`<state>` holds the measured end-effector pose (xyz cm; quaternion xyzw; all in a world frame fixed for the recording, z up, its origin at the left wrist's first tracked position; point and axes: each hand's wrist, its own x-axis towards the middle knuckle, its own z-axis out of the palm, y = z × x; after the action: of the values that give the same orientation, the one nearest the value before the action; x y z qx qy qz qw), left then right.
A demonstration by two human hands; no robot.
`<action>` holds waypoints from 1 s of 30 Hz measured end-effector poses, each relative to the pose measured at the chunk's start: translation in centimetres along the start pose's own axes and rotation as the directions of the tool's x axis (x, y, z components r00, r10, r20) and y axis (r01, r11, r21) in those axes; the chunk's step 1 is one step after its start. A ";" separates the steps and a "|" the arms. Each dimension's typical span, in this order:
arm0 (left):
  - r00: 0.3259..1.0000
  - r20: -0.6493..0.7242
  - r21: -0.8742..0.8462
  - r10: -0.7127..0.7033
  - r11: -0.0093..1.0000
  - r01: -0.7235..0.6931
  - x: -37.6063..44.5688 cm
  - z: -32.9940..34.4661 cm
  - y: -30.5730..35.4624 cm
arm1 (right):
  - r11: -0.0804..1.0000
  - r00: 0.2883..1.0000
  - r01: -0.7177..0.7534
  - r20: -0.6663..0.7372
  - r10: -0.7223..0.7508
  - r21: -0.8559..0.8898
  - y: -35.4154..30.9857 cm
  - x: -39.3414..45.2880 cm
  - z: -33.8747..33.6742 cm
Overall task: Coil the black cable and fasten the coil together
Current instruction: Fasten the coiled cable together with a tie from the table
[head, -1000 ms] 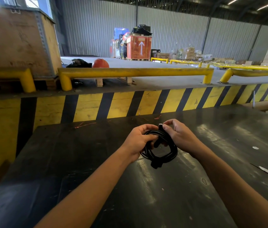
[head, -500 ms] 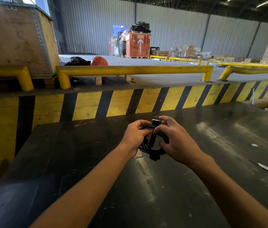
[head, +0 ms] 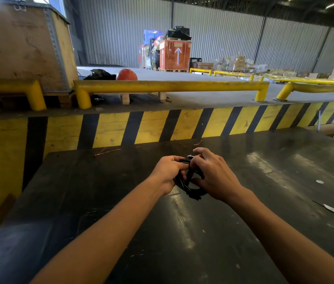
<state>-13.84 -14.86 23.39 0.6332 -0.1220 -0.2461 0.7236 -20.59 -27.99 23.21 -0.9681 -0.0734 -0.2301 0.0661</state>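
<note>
two hands (head: 169, 171) (head: 216, 177), one cable coil (head: 190, 186), one table (head: 100, 201).

I can read no words or numbers anywhere. The one clear sign I see is a white upward arrow painted on the red crate (head: 174, 55) at the far wall. The big wooden crate (head: 18, 48) on my left carries faint stencilled marks and a white patch at its edge, too blurred for me to make out. The yellow and black stripes on the barrier (head: 162, 128) are a hazard marking with no lettering.
</note>
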 end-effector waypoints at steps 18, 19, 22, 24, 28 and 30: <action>0.993 0.113 -0.008 -0.041 0.999 0.042 0.1 -1.0 0.2 | 0.994 0.993 0.089 -0.087 -0.083 0.070 1.5 0.0 1.1; 0.992 0.126 -0.019 -0.023 0.999 0.026 0.1 -1.2 0.1 | 0.986 0.992 0.072 -0.113 -0.056 0.149 1.5 -0.1 1.3; 0.989 0.146 -0.070 0.035 0.997 -0.025 -0.1 -1.4 -0.4 | 0.914 0.981 -0.020 -0.169 0.096 0.406 1.2 -0.4 1.6; 0.987 0.140 -0.072 0.083 0.995 -0.073 -0.4 -1.2 -0.7 | 0.847 0.966 -0.095 -0.156 0.205 0.524 0.9 -0.7 1.8; 0.972 0.120 0.065 0.202 0.975 -0.211 -0.9 -0.8 -1.1 | 0.611 0.928 -0.183 -0.069 0.365 0.771 0.6 -0.9 2.2; 0.958 0.122 0.133 0.259 0.953 -0.274 -1.0 -0.5 -1.3 | 0.499 0.910 -0.192 -0.037 0.413 0.845 0.5 -0.9 2.2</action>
<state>-14.68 -14.01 22.21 0.6494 -0.2615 -0.1688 0.6938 -20.38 -28.27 20.79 -0.7852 0.0079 -0.2654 0.5594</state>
